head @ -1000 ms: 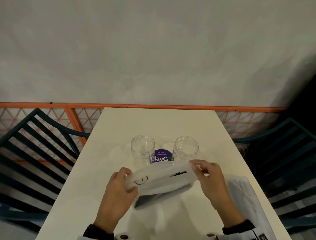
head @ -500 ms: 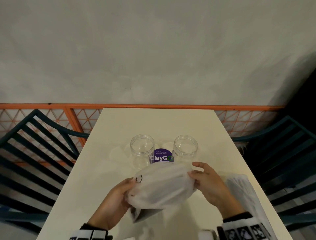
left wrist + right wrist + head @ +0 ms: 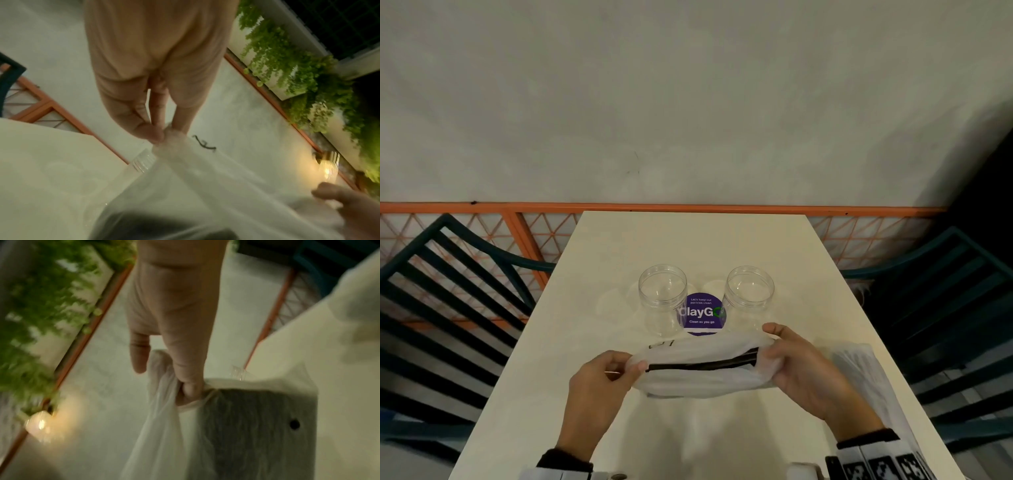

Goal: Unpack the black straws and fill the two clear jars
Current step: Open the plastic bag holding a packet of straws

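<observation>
A thin white plastic bag [image 3: 702, 378] hangs stretched between both hands above the near half of the cream table [image 3: 695, 240]. Its mouth is pulled wide, and a dark bundle of black straws [image 3: 705, 364] shows inside. My left hand [image 3: 616, 371] pinches the bag's left rim; the left wrist view shows the fingers [image 3: 156, 134] closed on the bunched plastic [image 3: 174, 146]. My right hand [image 3: 784, 356] grips the right rim, with its fingers [image 3: 189, 386] curled round the gathered film [image 3: 164, 402]. Two clear jars [image 3: 663, 298] [image 3: 749, 294] stand open and upright just beyond the bag.
A round purple sticker [image 3: 701, 313] lies on the table between the jars. More white plastic [image 3: 859, 370] lies at the table's right edge. Dark slatted chairs [image 3: 448, 291] [image 3: 945, 291] flank the table. An orange rail [image 3: 688, 207] and a grey wall stand behind it.
The bag was bunched up between the hands; both hands have since pulled its rim apart sideways, so the mouth is open and the black straws show inside.
</observation>
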Motion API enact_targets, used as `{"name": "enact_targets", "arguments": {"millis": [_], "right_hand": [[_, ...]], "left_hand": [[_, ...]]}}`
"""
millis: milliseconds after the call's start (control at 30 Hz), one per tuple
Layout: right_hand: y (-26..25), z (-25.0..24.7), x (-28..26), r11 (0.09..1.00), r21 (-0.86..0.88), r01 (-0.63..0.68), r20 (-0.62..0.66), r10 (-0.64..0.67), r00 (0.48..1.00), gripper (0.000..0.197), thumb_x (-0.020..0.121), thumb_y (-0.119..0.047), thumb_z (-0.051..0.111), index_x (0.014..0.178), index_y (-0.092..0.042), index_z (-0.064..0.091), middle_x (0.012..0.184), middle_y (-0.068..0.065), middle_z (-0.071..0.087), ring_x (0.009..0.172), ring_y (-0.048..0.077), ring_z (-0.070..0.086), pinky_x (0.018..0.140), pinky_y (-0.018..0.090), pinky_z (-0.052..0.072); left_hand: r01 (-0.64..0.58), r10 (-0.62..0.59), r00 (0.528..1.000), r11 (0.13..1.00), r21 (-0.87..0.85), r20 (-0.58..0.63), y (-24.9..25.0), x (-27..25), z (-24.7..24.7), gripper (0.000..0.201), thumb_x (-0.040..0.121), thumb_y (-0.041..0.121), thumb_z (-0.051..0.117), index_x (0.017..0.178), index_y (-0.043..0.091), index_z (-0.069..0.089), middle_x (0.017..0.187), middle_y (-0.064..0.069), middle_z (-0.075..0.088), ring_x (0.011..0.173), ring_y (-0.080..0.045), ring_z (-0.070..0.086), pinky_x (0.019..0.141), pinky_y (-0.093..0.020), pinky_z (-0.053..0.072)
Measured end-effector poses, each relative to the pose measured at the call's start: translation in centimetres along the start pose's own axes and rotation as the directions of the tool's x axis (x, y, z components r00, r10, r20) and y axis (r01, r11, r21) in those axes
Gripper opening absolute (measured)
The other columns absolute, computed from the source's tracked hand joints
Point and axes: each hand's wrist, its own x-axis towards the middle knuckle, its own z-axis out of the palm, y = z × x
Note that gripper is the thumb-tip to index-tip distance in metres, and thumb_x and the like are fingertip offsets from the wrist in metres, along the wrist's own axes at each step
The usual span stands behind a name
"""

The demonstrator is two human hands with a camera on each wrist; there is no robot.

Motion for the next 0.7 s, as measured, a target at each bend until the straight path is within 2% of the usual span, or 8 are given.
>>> {"name": "enact_targets", "arguments": {"millis": [67, 167, 267, 367, 433, 500, 600, 700], "right_hand": [[0.6, 0.0, -0.1, 0.958, -0.284, 0.052, -0.054, -0.070, 0.996, 0.029, 0.076, 0.008, 0.052, 0.099, -0.010, 0.052, 0.095, 0.014, 0.057, 0.083, 0.025, 0.054, 0.073, 0.036, 0.045], [1.4, -0.5, 0.3, 0.642, -0.766, 0.022, -0.150, -0.213, 0.966, 0.021, 0.085, -0.004, 0.052, 0.097, -0.020, 0.060, 0.100, 0.009, 0.055, 0.085, 0.018, 0.054, 0.072, 0.025, 0.046], [2.2, -1.0, 0.3, 0.500, -0.866, -0.015, -0.169, -0.264, 0.950, 0.019, 0.089, -0.011, 0.054, 0.090, -0.029, 0.062, 0.083, 0.006, 0.056, 0.070, 0.018, 0.054, 0.062, 0.020, 0.042], [2.4, -1.1, 0.3, 0.577, -0.815, -0.059, -0.215, -0.206, 0.954, 0.022, 0.085, -0.011, 0.060, 0.101, -0.025, 0.055, 0.079, 0.007, 0.067, 0.075, 0.023, 0.063, 0.067, 0.026, 0.050], [2.4, -1.1, 0.6, 0.666, -0.739, -0.100, -0.245, -0.128, 0.961, 0.026, 0.085, -0.009, 0.059, 0.107, -0.019, 0.049, 0.090, 0.013, 0.067, 0.081, 0.024, 0.065, 0.076, 0.032, 0.056], [2.4, -0.8, 0.8, 0.752, -0.642, -0.148, -0.258, -0.030, 0.966, 0.026, 0.088, -0.006, 0.056, 0.110, -0.013, 0.045, 0.092, 0.015, 0.064, 0.078, 0.024, 0.061, 0.071, 0.031, 0.055], [2.1, -0.8, 0.8, 0.914, -0.366, -0.174, -0.239, 0.089, 0.967, 0.022, 0.089, 0.002, 0.052, 0.102, -0.012, 0.042, 0.083, 0.014, 0.059, 0.064, 0.022, 0.055, 0.061, 0.029, 0.047], [1.2, -1.3, 0.7, 0.981, -0.088, -0.172, -0.166, 0.156, 0.974, 0.025, 0.091, 0.006, 0.046, 0.087, -0.017, 0.038, 0.076, 0.009, 0.057, 0.053, 0.016, 0.051, 0.061, 0.028, 0.039]], "left_hand": [[0.076, -0.069, 0.996, 0.986, -0.149, 0.054, -0.3, 0.4, 0.1, 0.006, 0.077, 0.016, 0.071, 0.074, 0.020, 0.074, 0.076, -0.004, 0.075, 0.078, -0.023, 0.067, 0.078, -0.033, 0.053], [0.227, -0.169, 0.968, 0.903, -0.364, 0.185, -0.2, 0.4, 0.2, 0.014, 0.084, 0.009, 0.061, 0.082, 0.010, 0.075, 0.080, -0.011, 0.074, 0.077, -0.020, 0.062, 0.068, -0.024, 0.055], [0.355, -0.224, 0.919, 0.826, -0.437, 0.324, 0.0, 0.2, 0.4, 0.020, 0.088, 0.009, 0.053, 0.086, 0.003, 0.072, 0.080, -0.008, 0.074, 0.072, -0.019, 0.065, 0.061, -0.024, 0.056], [0.414, -0.237, 0.889, 0.782, -0.467, 0.391, 0.1, 0.3, 0.3, 0.022, 0.090, 0.011, 0.050, 0.087, 0.001, 0.070, 0.081, -0.012, 0.072, 0.070, -0.022, 0.065, 0.072, -0.035, 0.052], [0.418, -0.240, 0.889, 0.771, -0.480, 0.390, 0.2, 0.4, 0.4, 0.018, 0.090, 0.012, 0.049, 0.088, 0.003, 0.066, 0.076, -0.009, 0.072, 0.064, -0.019, 0.065, 0.071, -0.034, 0.050], [0.422, -0.253, 0.895, 0.747, -0.513, 0.369, 0.2, 0.5, 0.5, 0.009, 0.090, 0.011, 0.051, 0.091, 0.007, 0.059, 0.075, -0.010, 0.070, 0.064, -0.023, 0.062, 0.068, -0.033, 0.046], [0.444, -0.302, 0.894, 0.703, -0.555, 0.333, -0.1, 0.9, 0.4, 0.006, 0.090, 0.007, 0.050, 0.094, 0.011, 0.051, 0.079, -0.012, 0.064, 0.068, -0.025, 0.055, 0.068, -0.033, 0.041], [0.473, -0.330, 0.881, 0.631, -0.614, 0.339, -0.6, 1.4, -0.1, 0.016, 0.090, 0.004, 0.046, 0.079, 0.016, 0.045, 0.072, -0.006, 0.063, 0.067, -0.023, 0.052, 0.068, -0.033, 0.040]]}}
